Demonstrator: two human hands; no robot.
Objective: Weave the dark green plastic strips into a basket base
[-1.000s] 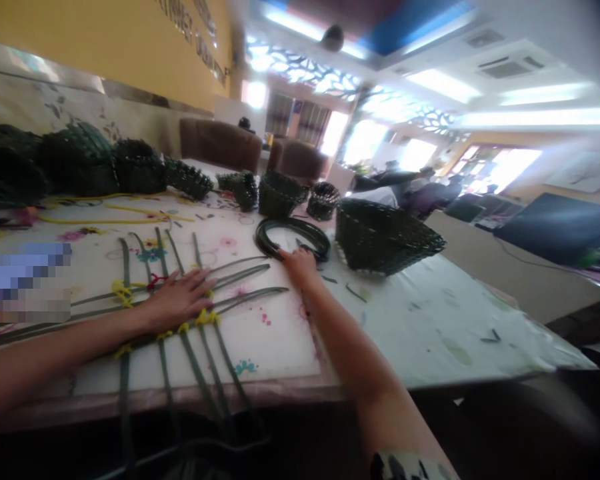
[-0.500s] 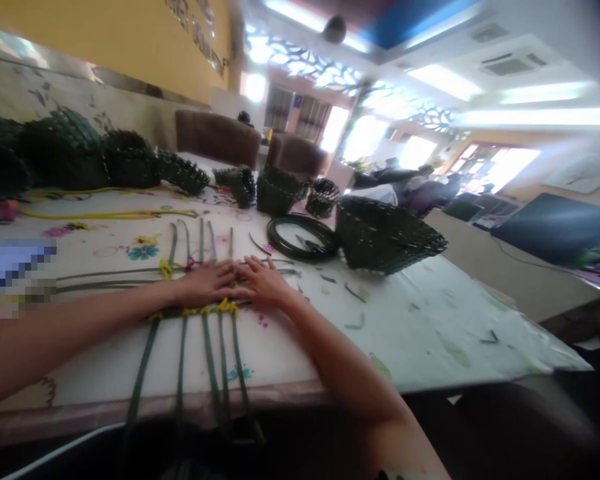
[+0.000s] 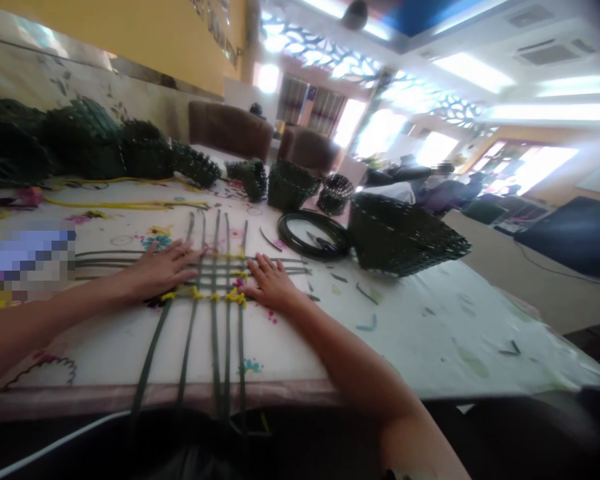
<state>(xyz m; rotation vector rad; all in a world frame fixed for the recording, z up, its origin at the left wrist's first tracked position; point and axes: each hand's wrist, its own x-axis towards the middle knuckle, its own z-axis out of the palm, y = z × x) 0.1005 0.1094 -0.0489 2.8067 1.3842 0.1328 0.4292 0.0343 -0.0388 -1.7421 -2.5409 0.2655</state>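
On the table lies a flat lattice of dark green strips (image 3: 215, 283), crossing each other, with yellow ties (image 3: 195, 293) along its near edge and some at the far side. My left hand (image 3: 163, 267) rests flat across the lattice's left part, fingers spread. My right hand (image 3: 270, 283) lies at its right edge, fingers stretched out and touching the strips. Neither hand grips anything. Several long strip ends (image 3: 153, 347) hang over the table's front edge towards me. Parts of the lattice are hidden beneath my hands.
A coil of green strip (image 3: 287, 233) with dark-handled cutters (image 3: 323, 243) on it sits beyond my right hand. A large woven basket (image 3: 405, 233) stands to its right. Smaller baskets (image 3: 287, 183) line the back. Strip scraps (image 3: 365, 293) and yellow cords (image 3: 125, 205) lie on the tablecloth.
My hands have moved apart from the lattice's middle, the left one leftwards and the right one to the right edge. The crossed strips between them now show. The view has shifted slightly.
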